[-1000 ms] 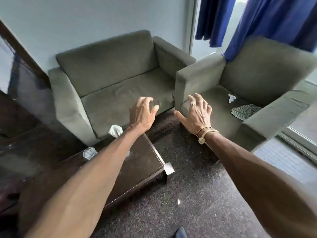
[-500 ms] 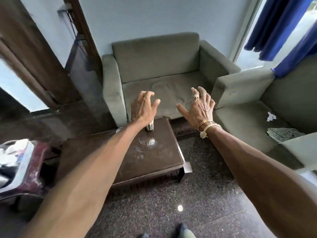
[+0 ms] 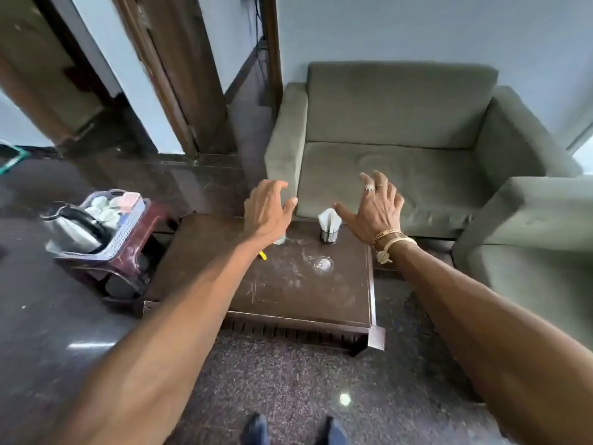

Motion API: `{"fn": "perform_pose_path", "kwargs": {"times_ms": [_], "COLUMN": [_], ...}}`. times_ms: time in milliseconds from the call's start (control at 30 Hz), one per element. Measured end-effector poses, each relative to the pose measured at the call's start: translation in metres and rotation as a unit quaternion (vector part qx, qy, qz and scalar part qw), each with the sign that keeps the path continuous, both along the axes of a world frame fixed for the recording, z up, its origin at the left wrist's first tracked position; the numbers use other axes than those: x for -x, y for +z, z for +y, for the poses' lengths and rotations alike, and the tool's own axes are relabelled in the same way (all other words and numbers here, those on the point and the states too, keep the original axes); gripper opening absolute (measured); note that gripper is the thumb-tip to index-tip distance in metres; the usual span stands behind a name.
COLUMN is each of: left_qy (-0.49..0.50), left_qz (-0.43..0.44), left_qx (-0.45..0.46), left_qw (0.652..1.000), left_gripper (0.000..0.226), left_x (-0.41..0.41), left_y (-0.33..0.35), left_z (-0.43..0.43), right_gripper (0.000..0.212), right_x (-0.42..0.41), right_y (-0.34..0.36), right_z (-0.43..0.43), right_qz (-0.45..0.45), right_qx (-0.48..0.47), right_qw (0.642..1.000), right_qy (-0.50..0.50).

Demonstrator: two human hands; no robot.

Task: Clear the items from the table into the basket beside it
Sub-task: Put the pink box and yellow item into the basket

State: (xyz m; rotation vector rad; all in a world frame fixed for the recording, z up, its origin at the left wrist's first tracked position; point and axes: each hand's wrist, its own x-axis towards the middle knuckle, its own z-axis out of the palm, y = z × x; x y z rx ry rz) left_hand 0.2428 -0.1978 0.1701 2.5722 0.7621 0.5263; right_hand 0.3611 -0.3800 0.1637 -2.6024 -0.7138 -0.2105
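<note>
On the far edge of the dark table (image 3: 288,293), in the head view, a small dark holder (image 3: 329,235) is standing upright with a white napkin (image 3: 329,216) poking from its top. It is sitting between the two hands, somewhat nearer the thumb of the right hand (image 3: 377,210) than the left hand (image 3: 266,210). Both hands are hovering over the table with fingers spread and loosely bent, gripping nothing. A clear glass (image 3: 279,241) is showing just below the left hand, partly hidden by it, and a small yellow thing (image 3: 263,255) is peeking out beside the left forearm. A clear object (image 3: 322,264) nearer the table's middle is too blurred to name. The basket (image 3: 130,224) is resting on a low stool (image 3: 128,261) just beside the table's left end, already carrying a kettle (image 3: 75,228) and cups, so the left hand is probably lying better for the carry across, with the glass being its closest pick.
</note>
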Motion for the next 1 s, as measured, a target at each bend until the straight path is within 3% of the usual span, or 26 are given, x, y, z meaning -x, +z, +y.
{"fn": "perform_pose_path", "kwargs": {"times_ms": [500, 800, 1000], "left_qy": [0.168, 0.183, 0.184], "left_qz": [0.014, 0.010, 0.007], "left_qx": [-0.001, 0.065, 0.074], "left_qw": [0.986, 0.981, 0.980], "left_gripper": [0.040, 0.043, 0.043], "left_x": [0.114, 0.150, 0.145], "left_y": [-0.023, -0.041, -0.035], "left_z": [0.074, 0.117, 0.153], "right_gripper": [0.082, 0.074, 0.072], "right_x": [0.058, 0.091, 0.092], "right_y": [-0.023, -0.041, -0.026], "right_z": [0.128, 0.180, 0.214], "right_qz": [0.043, 0.067, 0.055], "right_qx": [0.005, 0.020, 0.002], "right_qw": [0.980, 0.968, 0.974], "right_qy": [0.194, 0.242, 0.220]}}
